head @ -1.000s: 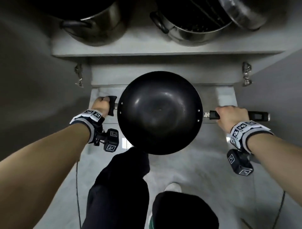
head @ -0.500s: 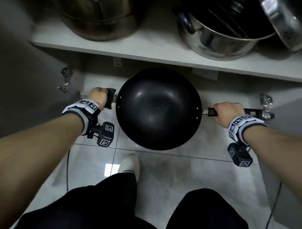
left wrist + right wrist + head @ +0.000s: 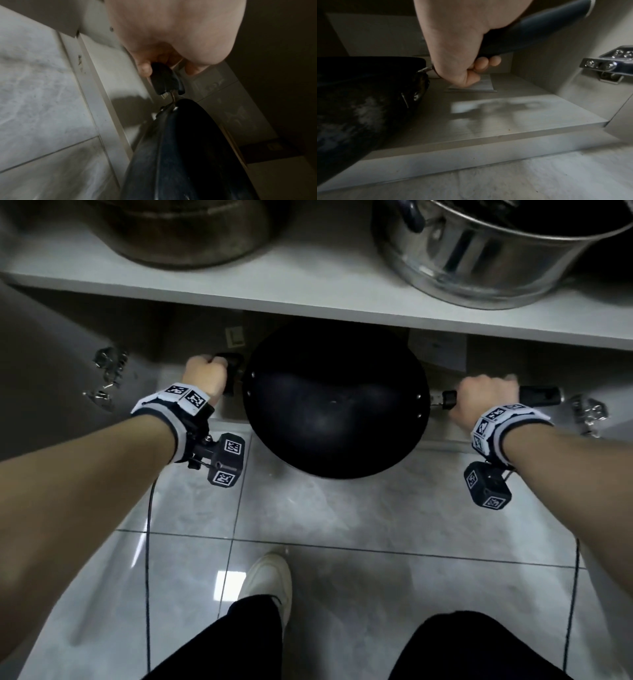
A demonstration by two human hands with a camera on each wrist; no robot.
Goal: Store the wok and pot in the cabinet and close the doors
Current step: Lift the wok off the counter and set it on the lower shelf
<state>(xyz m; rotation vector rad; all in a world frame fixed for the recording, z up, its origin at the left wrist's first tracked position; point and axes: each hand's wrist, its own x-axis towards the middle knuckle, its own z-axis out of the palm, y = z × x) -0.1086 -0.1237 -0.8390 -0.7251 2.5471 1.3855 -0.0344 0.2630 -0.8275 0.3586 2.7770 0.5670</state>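
The left hand [image 3: 205,373] grips the short helper handle of the wok [image 3: 335,402]. The right hand [image 3: 484,397] grips its long handle [image 3: 539,396]. The wok sits at frame center, partly under the cabinet shelf [image 3: 308,299].

Matt black wok [image 3: 334,409], glossy floor tiles [image 3: 359,508]

Floor [image 3: 342,508]: glossy grey marbled tiles, dark grout, a bright light reflection.
Shelf [image 3: 239,285]: white board.
Hinges [image 3: 587,414]: metal, at both sides.
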